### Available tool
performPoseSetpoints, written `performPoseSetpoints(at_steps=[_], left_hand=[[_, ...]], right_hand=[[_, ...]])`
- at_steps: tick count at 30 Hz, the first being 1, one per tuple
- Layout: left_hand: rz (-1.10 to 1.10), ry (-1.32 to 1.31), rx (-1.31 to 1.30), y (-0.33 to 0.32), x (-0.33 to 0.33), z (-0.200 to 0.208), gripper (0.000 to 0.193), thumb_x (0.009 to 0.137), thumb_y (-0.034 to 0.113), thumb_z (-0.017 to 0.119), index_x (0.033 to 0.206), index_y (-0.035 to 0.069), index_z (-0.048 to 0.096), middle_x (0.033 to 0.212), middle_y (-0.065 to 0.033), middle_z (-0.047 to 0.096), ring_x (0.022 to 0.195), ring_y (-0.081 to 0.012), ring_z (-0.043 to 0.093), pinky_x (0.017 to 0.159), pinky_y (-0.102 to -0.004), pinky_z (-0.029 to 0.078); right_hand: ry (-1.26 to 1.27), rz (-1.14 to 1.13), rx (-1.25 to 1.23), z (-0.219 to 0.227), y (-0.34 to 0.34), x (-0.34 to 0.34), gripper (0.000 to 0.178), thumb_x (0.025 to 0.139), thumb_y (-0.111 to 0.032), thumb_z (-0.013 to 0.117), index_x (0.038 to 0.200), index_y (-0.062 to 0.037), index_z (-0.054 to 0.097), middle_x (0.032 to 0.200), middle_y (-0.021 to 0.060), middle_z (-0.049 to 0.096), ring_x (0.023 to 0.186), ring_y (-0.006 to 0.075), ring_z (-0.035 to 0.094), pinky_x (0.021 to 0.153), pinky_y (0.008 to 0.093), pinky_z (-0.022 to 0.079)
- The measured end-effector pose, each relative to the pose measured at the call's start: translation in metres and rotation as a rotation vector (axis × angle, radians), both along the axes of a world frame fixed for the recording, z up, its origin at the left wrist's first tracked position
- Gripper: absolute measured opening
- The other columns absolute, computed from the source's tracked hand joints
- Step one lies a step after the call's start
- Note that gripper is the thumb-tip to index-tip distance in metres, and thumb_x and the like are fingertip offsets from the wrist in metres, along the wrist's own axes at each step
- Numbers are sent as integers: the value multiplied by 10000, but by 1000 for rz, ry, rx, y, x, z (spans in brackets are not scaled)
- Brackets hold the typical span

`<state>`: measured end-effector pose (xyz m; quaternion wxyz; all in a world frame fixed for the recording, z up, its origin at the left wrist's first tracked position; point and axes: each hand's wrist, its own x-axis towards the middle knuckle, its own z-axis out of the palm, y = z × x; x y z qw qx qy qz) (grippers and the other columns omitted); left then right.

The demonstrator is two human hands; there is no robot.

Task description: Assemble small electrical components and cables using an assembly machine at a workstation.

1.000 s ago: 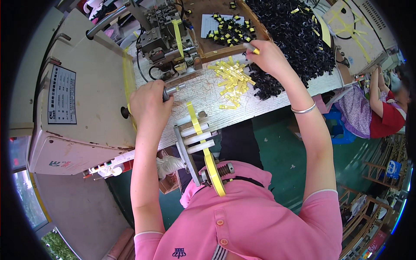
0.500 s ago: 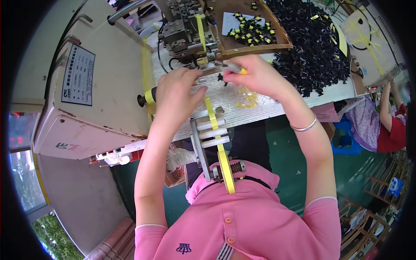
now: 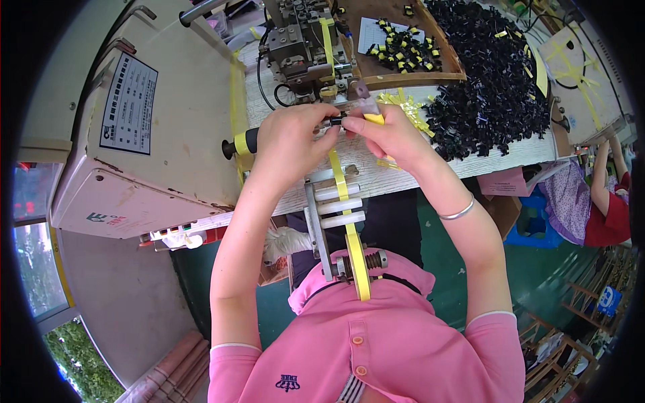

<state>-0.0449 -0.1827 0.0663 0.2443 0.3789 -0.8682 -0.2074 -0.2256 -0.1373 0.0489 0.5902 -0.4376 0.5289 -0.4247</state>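
My left hand (image 3: 293,140) is closed, its thumb and fingertips pinching one end of a small black plastic part (image 3: 338,121). From the other side, my right hand (image 3: 395,136) grips the same part with its thumb and fingers. Tucked in my right hand is a slim tool with a grey metal tip and a yellow band (image 3: 369,107); its exact kind is not plain. Both hands meet just in front of a small metal machine (image 3: 295,50). Yellow tape (image 3: 359,262) runs from a roll at my waist over white rollers (image 3: 341,207) and passes beneath my hands.
A large heap of black parts (image 3: 490,87) covers the right of the bench. Behind it, a wooden tray (image 3: 410,80) holds black parts with yellow tape. Yellow strips (image 3: 408,107) lie beside my right hand. A beige machine cabinet (image 3: 154,134) stands left. Another person's arm (image 3: 600,171) shows far right.
My right hand has moved left with the black part, and the two hands now meet on it. The pile of yellow strips behind my right hand has come into sight. The view has shifted slightly.
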Motion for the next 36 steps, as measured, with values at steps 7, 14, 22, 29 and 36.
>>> performPoseSetpoints(at_steps=[7,14,22,29,36], left_hand=[[9,63,16,-1,2,-1,274,725,126,697,972,28,630,896,-131,659,810,-266,655,688,-335,506],[6,109,-72,2,1,-10,206,719,113,683,893,25,615,829,-125,638,765,-297,627,664,-377,489],[3,10,-220,3,4,-5,146,727,144,663,839,77,596,716,-54,622,700,-257,602,665,-393,426],[18,43,-255,4,4,-9,151,721,135,668,843,90,591,714,-41,618,696,-249,597,690,-388,412],[28,70,-303,4,4,-11,159,706,132,669,835,90,586,727,-45,615,715,-250,597,694,-385,410]], right_hand=[[103,77,-109,-4,-12,3,231,815,-233,694,865,-15,635,617,-6,541,419,54,427,377,208,293],[10,-73,-5,-3,-1,16,242,835,-262,664,860,-23,633,607,-1,541,443,53,422,403,227,318],[646,-234,-404,27,-55,-14,231,866,-248,603,893,-30,675,690,51,641,515,123,570,505,265,446],[962,-52,-128,20,-111,0,217,838,-217,624,843,-5,669,620,113,636,519,152,602,462,277,432],[-152,-281,-192,16,-117,-3,171,848,-179,632,915,-25,663,743,49,652,467,69,483,403,211,307]])
